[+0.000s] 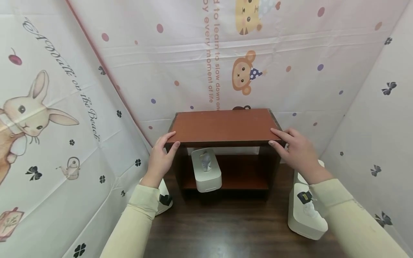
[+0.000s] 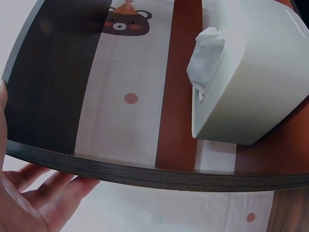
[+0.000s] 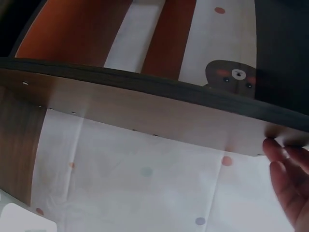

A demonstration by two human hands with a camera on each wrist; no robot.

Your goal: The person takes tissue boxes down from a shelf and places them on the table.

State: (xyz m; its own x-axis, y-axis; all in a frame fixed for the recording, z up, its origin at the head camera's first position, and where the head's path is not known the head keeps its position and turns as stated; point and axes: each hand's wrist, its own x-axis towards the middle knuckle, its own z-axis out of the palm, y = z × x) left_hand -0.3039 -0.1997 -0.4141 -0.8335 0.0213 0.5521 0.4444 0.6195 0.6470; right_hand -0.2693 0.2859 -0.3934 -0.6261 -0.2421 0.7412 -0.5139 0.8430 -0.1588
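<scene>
A small wooden shelf [image 1: 222,125] with a red-brown top and dark edges stands against the wall, its front facing me. My left hand [image 1: 161,157] holds its left top corner, thumb at the front edge and index finger on top; in the left wrist view other fingers [image 2: 58,191] lie along the outer side panel. At the right top corner, my right hand [image 1: 297,150] grips likewise, with fingertips [image 3: 273,150] against the outer side in the right wrist view. Inside, a white tissue box [image 1: 208,175] with a tissue sticking out juts past the front of the lower board.
Another white tissue box [image 1: 310,215] with a dark tag stands on the dark wood floor [image 1: 226,229] at right, a further white box behind it. A white box [image 1: 164,197] is partly hidden by my left sleeve. Printed sheets [image 1: 180,64] cover the walls.
</scene>
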